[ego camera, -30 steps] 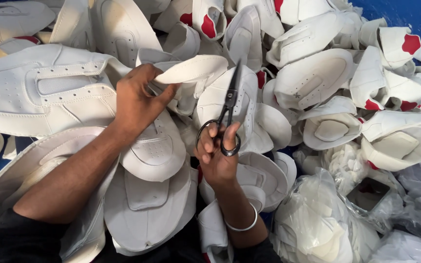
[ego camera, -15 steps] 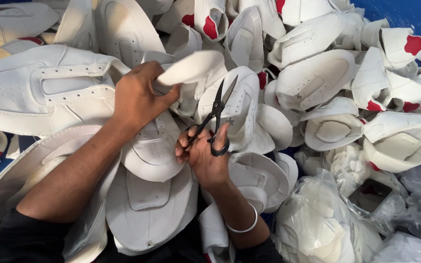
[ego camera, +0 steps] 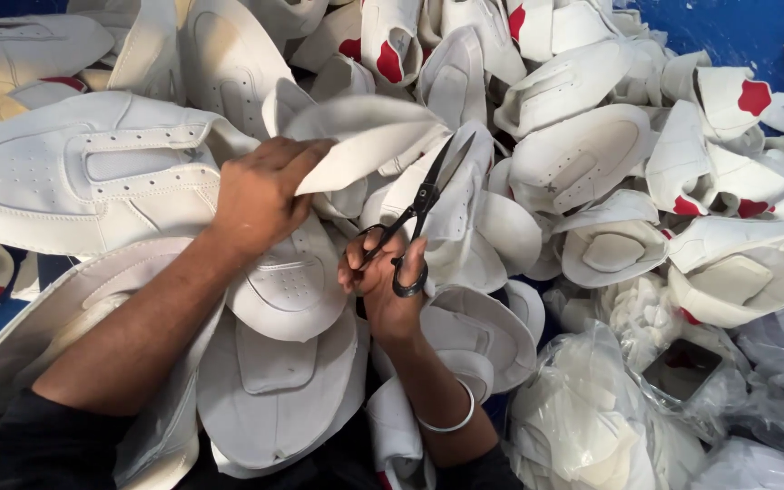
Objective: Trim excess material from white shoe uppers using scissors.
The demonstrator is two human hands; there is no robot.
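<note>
Everywhere white shoe uppers (ego camera: pixel 583 163) bury the blue surface (ego camera: pixel 728 36); left hand (ego camera: pixel 260 195) grips a flap (ego camera: pixel 365 136); right hand (ego camera: pixel 387 281) holds open scissors (ego camera: pixel 419 204); plastic bags (ego camera: pixel 610 417) crowd the right.

The white leather shoe upper piece (ego camera: pixel 365 136) is held up near the middle of the scene, over the pile. Its long flat flap is bent and folded over, with the free end reaching to the right. The black metal scissors (ego camera: pixel 419 213) stand just to its right, blades slightly apart, tips pointing far and right, loops on the near side.
</note>
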